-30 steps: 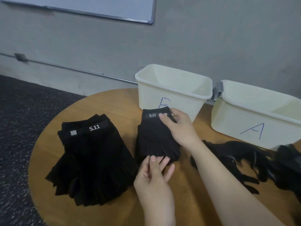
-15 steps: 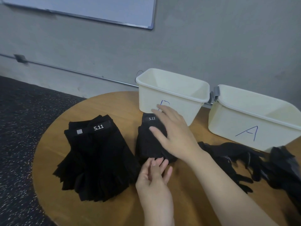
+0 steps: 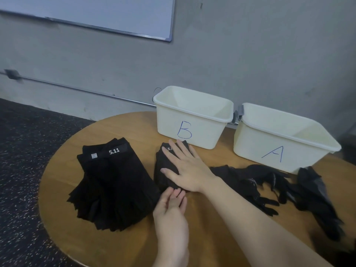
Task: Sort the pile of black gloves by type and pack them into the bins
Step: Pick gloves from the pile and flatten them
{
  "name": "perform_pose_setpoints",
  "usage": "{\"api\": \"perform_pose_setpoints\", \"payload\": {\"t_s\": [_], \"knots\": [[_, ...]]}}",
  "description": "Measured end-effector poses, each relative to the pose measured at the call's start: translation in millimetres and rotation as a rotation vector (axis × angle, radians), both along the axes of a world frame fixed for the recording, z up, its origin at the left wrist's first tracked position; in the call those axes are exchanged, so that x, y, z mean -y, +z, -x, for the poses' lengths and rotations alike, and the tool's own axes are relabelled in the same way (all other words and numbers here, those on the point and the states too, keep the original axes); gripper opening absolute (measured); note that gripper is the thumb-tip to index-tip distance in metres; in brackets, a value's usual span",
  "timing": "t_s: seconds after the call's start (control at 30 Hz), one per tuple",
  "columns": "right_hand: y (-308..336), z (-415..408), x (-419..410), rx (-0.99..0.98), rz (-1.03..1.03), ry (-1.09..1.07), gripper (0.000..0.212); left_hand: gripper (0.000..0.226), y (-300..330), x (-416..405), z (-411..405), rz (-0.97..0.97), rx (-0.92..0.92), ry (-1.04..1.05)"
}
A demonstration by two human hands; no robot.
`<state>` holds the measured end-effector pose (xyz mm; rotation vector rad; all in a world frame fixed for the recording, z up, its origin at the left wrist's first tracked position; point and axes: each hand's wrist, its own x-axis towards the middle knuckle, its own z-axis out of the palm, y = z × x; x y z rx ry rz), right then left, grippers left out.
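From the head view, a round wooden desk (image 3: 63, 182) carries everything, its curved left edge dropping off to dark speckled floor (image 3: 23, 155). At the desk's back edge, against the grey wall (image 3: 250, 54), stand two cream bins side by side and just apart: bin B (image 3: 192, 124) nearer the middle, bin A (image 3: 273, 143) toward the right edge. No glove shows inside either bin.

The right hand (image 3: 187, 166) lies flat, fingers straight and spread, pressing down on a small stack of black gloves (image 3: 163, 170) just in front of bin B; a "5.1" label peeks out beside the fingertips. The left hand (image 3: 171, 214) is open too, fingers straight and close together, their tips touching the near edge of that small stack; it grips nothing.

Toward the left edge sits a taller sorted stack of gloves (image 3: 113, 185) with a "5.11" band on top, near the small stack with only a narrow strip of bare wood between them. To the right, in front of bin A, a loose pile of gloves (image 3: 269, 185) sprawls toward the right edge, blurred at its far end.

Open wood remains along the near edge, around the forearms, and along the left rim beyond the tall stack.
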<state>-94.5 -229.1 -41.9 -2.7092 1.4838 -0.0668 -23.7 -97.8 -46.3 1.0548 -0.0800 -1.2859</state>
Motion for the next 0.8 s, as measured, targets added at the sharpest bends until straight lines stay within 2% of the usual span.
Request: {"api": "perform_pose_setpoints", "payload": {"t_s": [0.07, 0.2, 0.27, 0.33, 0.4, 0.5, 0.63, 0.7, 0.8], "knots": [[14, 0, -9, 0.018, -0.008, -0.018, 0.071, 0.028, 5, -5, 1, 0.016, 0.040, -0.026], [38, 33, -51, 0.294, 0.029, -0.128, 0.066, 0.023, 9, -19, 5, 0.029, 0.096, -0.120], [38, 70, -76, 0.443, 0.134, -0.308, 0.063, 0.023, 9, -25, 9, 0.028, 0.117, -0.199], [32, 109, -103, 0.512, 0.190, -0.563, 0.062, 0.022, 8, -30, 12, 0.048, 0.184, -0.325], [20, 136, -125, 0.489, 0.158, -0.685, 0.067, 0.022, 6, -33, 17, 0.108, 0.382, -0.483], [-2, 151, -150, 0.441, 0.065, -0.702, 0.073, 0.018, -1, -33, 29, 0.270, 0.875, -0.647], [-23, 155, -167, 0.434, 0.005, -0.688, 0.066, 0.038, -7, -23, 46, 0.515, 1.499, -0.674], [-30, 157, -174, 0.374, 0.030, -0.683, 0.057, 0.049, -11, -14, 53, 0.591, 1.682, -0.734], [-29, 160, -178, 0.346, 0.116, -0.659, 0.043, 0.057, -16, -2, 62, 0.609, 1.778, -0.831]]}}
